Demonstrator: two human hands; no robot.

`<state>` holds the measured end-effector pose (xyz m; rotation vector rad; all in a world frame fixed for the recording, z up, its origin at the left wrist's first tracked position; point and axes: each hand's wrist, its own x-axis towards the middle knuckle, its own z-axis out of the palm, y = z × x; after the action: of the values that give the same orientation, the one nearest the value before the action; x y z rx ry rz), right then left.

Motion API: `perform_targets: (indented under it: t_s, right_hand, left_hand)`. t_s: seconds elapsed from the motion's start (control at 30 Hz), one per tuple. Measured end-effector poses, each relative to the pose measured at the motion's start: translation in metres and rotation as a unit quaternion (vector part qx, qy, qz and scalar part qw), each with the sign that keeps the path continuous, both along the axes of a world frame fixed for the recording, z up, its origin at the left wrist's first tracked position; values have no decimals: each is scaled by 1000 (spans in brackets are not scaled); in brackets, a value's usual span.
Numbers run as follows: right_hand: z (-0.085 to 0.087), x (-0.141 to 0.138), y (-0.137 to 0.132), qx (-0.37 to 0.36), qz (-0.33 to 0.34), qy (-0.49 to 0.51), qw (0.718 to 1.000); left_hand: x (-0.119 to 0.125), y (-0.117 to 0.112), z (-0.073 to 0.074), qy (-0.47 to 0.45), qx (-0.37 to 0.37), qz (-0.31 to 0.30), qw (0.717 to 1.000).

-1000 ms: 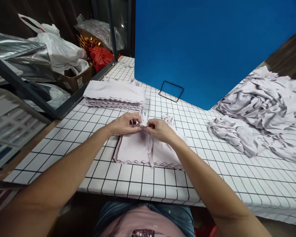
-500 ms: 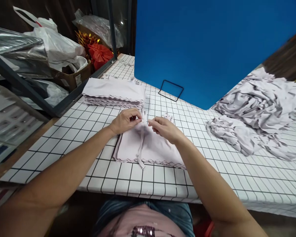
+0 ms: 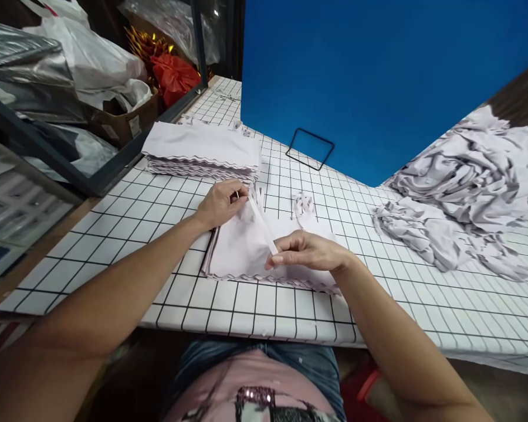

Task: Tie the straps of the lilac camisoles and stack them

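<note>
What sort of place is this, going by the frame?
Likely a small textile or garment workroom, though no machine shows: a wavy-edged fabric stack on a grid-patterned table, a big heap of loose pale cloth, and plastic bags stored at left.

The white table (image 3: 185, 299), ruled with black gridlines, carries 1 near stack (image 3: 237, 252) of pale layered fabric, 1 far stack (image 3: 202, 140) behind to its left and, at right, 1 large crumpled heap (image 3: 475, 170) beside 1 smaller pile (image 3: 422, 234).
</note>
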<state>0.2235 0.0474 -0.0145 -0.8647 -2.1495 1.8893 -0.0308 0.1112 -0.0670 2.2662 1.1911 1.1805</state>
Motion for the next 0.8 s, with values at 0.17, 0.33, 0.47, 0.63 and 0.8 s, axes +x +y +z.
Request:
perform_targets:
  t_s: [0.17, 0.33, 0.47, 0.63, 0.8]
  right_hand:
    - [-9, 14, 2, 2, 2, 40, 999]
    - [-10, 9, 12, -30, -80, 46, 995]
    - [-9, 6, 15, -49, -80, 40, 995]
    - [-15, 2, 13, -53, -118, 29, 991]
    - [-31, -1, 14, -78, -211, 46, 973]
  left_hand:
    - [4, 1, -4, 1, -3, 44, 999]
    - [2, 4, -7, -11, -40, 113, 993]
    - [1, 4, -7, -9, -92, 154, 984]
    - [4, 4, -8, 14, -110, 138, 984]
    - [2, 1, -3, 43, -54, 114, 991]
